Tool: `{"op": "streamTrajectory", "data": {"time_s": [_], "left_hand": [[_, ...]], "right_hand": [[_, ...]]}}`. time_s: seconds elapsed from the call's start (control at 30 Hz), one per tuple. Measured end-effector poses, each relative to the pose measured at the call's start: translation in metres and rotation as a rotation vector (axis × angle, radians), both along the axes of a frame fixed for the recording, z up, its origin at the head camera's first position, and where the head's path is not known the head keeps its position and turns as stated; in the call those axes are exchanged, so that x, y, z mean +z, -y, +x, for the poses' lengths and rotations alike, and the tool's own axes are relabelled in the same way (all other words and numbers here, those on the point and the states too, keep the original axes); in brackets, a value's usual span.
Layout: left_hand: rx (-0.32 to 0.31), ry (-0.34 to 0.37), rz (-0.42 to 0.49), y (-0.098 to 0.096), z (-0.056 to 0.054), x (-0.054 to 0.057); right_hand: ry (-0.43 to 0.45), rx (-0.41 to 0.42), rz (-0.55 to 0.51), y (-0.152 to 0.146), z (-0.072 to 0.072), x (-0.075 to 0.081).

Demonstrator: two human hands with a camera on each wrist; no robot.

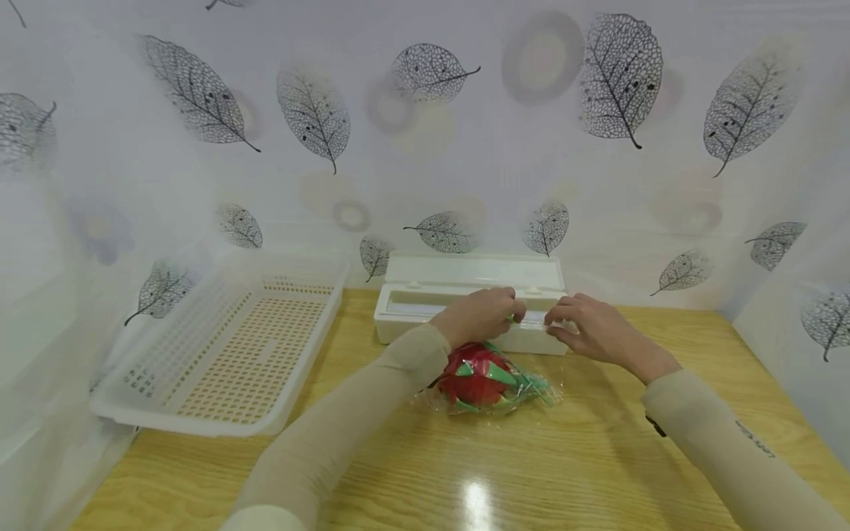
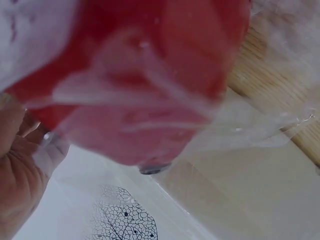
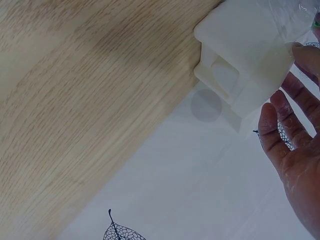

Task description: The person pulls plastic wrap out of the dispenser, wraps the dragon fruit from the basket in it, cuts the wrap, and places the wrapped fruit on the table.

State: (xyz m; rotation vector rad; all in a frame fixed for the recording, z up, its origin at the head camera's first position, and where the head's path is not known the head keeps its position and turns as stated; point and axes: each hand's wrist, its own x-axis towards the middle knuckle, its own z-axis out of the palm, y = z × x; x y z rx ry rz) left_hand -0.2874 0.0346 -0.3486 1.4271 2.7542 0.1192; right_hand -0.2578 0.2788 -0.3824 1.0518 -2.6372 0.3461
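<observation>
A red dragon fruit with green scales (image 1: 474,380) lies on the table, loosely covered by clear cling film (image 1: 547,380). Behind it stands a long white cling film dispenser box (image 1: 531,342) with its lid raised and a pale roll inside. My left hand (image 1: 479,316) is over the box's front edge, fingertips pinching the film. At the box's right end my right hand (image 1: 594,330) pinches film between thumb and fingers; the right wrist view has this thumb (image 3: 304,52) at the box. Close up in the left wrist view, film-covered red fruit (image 2: 145,75) fills the upper part.
To the left stands a white perforated plastic basket (image 1: 308,354) on the wooden table (image 1: 412,472). A pale, leaf-printed curtain (image 1: 465,169) hangs right behind the box and along both sides.
</observation>
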Motion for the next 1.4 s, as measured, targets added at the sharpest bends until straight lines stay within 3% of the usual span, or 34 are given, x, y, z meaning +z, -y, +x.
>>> {"op": "streamTrajectory", "data": {"time_s": [0.3, 0.8, 1.4], "left_hand": [[-0.020, -0.051, 0.019, -0.0031, -0.0017, -0.0030], [0.006, -0.038, -0.002, -0.0056, -0.0054, -0.0074], [-0.007, -0.062, 0.029, -0.0023, -0.0036, -0.0064]], "right_hand": [[-0.009, 0.003, 0.004, 0.0000, 0.0004, 0.0002], [0.001, 0.007, -0.004, 0.0013, 0.0011, 0.0008], [-0.011, 0.007, -0.002, -0.0004, -0.0004, -0.0013]]}}
